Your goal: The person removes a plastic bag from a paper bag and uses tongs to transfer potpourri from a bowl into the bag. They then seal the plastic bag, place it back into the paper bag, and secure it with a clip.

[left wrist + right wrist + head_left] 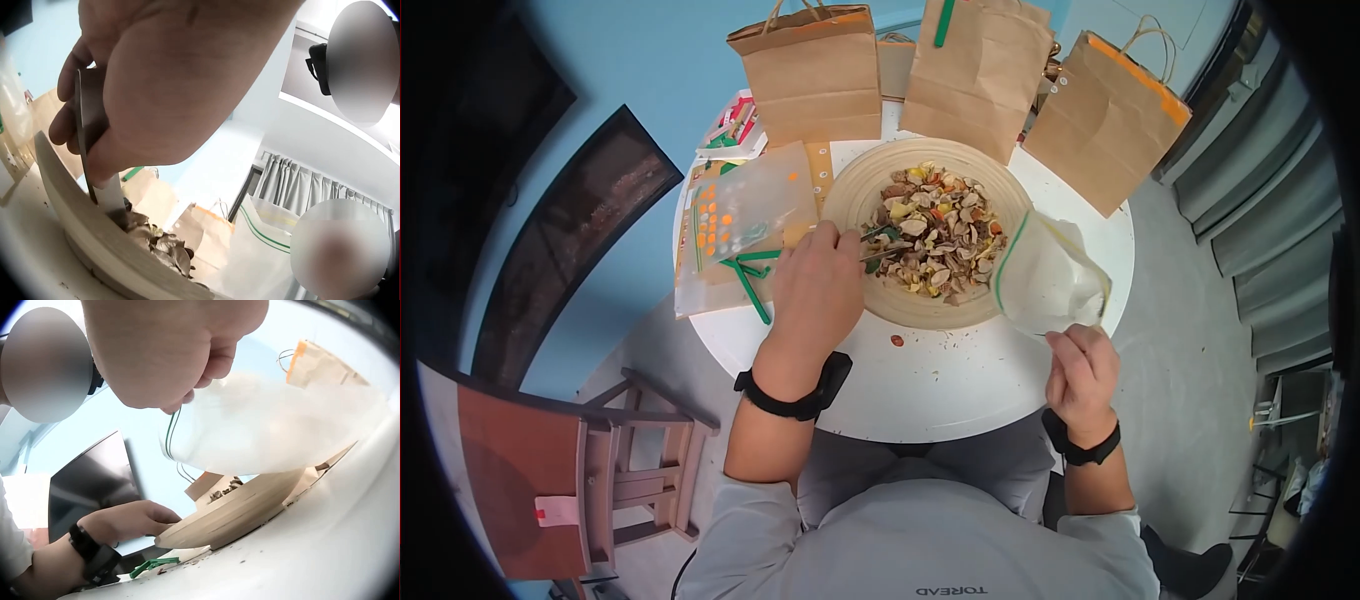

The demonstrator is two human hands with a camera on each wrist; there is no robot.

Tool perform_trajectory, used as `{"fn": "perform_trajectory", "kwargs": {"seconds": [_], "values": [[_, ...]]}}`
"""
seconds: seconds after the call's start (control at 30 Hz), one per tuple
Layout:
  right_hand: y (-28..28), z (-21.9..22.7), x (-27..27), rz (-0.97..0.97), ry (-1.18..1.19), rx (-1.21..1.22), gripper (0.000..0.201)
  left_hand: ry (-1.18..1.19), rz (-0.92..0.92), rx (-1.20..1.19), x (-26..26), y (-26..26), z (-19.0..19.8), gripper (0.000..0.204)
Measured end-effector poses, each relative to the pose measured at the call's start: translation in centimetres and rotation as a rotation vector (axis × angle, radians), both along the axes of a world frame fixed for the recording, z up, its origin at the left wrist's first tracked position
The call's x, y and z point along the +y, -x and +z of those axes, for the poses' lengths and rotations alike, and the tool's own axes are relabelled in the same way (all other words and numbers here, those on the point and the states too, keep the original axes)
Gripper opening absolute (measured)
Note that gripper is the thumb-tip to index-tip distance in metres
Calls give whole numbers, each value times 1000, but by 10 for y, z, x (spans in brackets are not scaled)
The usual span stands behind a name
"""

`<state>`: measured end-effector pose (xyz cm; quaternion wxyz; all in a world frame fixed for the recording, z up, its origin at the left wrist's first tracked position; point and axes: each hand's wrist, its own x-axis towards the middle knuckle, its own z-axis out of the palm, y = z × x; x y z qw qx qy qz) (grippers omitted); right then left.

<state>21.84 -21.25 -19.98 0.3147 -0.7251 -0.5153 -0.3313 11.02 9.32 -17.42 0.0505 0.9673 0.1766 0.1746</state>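
A round wooden plate [850,190] holds a heap of dried, mixed-colour pieces [940,235], also visible in the left wrist view [169,253]. My left hand [818,285] is at the plate's left side, its fingers round a flat metal tool [94,119] whose far end reaches the pieces; the tool's full shape is hidden. At the plate's right, my right hand [1085,375] pinches the edge of a clear zip bag [1050,280] with a green seal line. The bag's mouth gapes toward the plate, and its lower part looks whitish.
Three brown paper bags [815,85] stand along the back of the white table [900,400]. To the left lie a plastic sheet with orange dots [775,200], green clips [750,290] and a white tray [740,150]. Crumbs and a red piece [897,341] lie before the plate.
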Motion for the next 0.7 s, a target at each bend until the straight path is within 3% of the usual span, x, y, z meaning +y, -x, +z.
{"fn": "perform_trajectory", "kwargs": {"seconds": [0.3, 0.5, 0.7], "values": [[-1, 7, 9, -139, -28, 66, 36, 83, 0, -50, 9, 9, 3, 29], [6, 1, 19, -42, 9, 129, 33, 126, 38, 23, 6, 8, 0, 27], [8, -7, 24, -73, -58, 150, 31, 74, 26, -65, 6, 0, -8, 28]]}}
